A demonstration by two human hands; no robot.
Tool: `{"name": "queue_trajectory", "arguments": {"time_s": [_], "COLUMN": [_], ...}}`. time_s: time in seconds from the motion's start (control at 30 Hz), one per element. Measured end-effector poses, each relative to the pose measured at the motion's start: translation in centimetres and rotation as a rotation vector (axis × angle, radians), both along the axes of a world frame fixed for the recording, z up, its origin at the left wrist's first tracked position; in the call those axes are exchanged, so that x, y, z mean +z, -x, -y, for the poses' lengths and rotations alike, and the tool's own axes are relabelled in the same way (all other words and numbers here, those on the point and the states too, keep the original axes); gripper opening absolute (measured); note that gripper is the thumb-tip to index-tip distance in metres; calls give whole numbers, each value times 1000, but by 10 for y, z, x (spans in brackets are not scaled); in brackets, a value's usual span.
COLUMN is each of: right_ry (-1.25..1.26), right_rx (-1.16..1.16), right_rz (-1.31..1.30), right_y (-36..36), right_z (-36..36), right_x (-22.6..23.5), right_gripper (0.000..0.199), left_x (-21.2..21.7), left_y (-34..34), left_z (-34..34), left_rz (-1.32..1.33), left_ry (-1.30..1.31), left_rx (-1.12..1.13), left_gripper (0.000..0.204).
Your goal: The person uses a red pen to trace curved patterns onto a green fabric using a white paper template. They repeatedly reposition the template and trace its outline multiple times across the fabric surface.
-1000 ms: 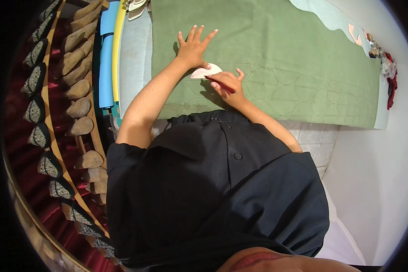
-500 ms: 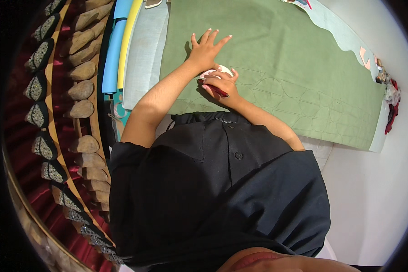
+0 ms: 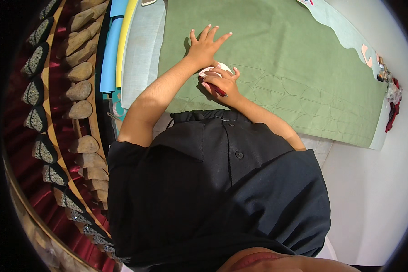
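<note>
A large green sheet of material point(image 3: 258, 36) covers the table under both my hands. My left hand point(image 3: 203, 51) lies flat on it with the fingers spread, its thumb by the edge of a white rounded template point(image 3: 223, 67). Closed around a dark red pen point(image 3: 220, 91), my right hand point(image 3: 224, 84) sits over the template's near side and partly covers it. The pen's tip is hidden beneath the hand. To the right, the sheet bears rows of thin drawn curved outlines point(image 3: 283, 88).
At the left, racks hold wooden shoe lasts point(image 3: 80, 72) and black shoe parts with sparkling fronts point(image 3: 34, 93). A blue roll point(image 3: 111, 59), a yellow roll point(image 3: 125, 45) and pale grey material point(image 3: 143, 54) lie left of the sheet. Assorted small items point(image 3: 392, 93) sit at far right.
Both hands keep nearly the same places and grips. The right hand and pen have shifted only slightly along the template. The whole view has moved a little.
</note>
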State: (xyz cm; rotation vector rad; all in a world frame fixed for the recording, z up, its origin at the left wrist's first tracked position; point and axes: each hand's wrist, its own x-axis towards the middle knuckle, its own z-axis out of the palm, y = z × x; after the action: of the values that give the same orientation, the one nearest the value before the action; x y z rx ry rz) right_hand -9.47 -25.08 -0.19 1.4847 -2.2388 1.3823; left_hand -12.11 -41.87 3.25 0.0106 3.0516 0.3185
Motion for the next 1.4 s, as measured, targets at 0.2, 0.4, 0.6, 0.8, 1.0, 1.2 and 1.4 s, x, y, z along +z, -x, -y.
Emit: {"name": "queue_trajectory", "arguments": {"time_s": [0.2, 0.4, 0.6, 0.8, 1.0, 1.2, 1.4], "right_ry": [-15, -117, -131, -208, -233, -231, -213], "right_rx": [-2, -52, -113, -169, -200, -232, -271], "right_rz": [13, 51, 30, 62, 113, 118, 99], "right_y": [-1, -3, 5, 15, 18, 21, 21], "right_z": [0, 1, -10, -38, -59, -77, -83], "right_x": [-4, -2, -7, -3, -3, -4, -17], "right_gripper": [18, 15, 14, 10, 11, 10, 9], "left_x": [-1, -1, -2, 3, 7, 7, 6], "left_y": [-2, -4, -4, -3, -2, -6, -6], "left_z": [-2, -4, -4, -5, -8, -10, -10], "left_rz": [-28, -15, -46, 15, 35, 10, 5], "left_ry": [0, 34, 43, 74, 102, 97, 103], "left_rx": [0, 21, 1, 6, 10, 16, 14], "left_gripper": [114, 109, 109, 112, 112, 111, 111]}}
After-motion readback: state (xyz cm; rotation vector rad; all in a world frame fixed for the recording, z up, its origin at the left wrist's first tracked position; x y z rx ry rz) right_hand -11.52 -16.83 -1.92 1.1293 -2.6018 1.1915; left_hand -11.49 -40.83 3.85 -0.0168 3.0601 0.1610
